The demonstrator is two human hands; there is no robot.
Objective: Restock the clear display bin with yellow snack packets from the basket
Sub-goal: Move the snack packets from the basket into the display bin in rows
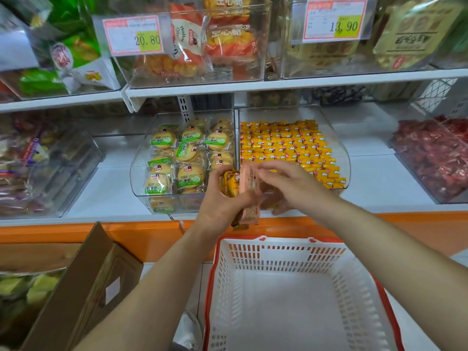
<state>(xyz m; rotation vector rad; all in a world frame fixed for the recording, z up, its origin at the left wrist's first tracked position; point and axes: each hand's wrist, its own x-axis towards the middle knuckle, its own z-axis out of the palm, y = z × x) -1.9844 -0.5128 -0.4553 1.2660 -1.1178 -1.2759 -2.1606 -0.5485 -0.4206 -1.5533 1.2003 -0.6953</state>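
Now both hands on 1 stack at the bin's front

We grip a stack of packets in our left hand, fingers curled round it. Yellow wrappers show on its left and a pink printed face on its right. Our right hand curls its fingers over the stack's top edge, thumb below, grasping it too. The stack hangs at the front-left corner of the clear display bin, which sits at the front edge of the shelf and holds rows of yellow snack packets. The basket stands below our wrists.
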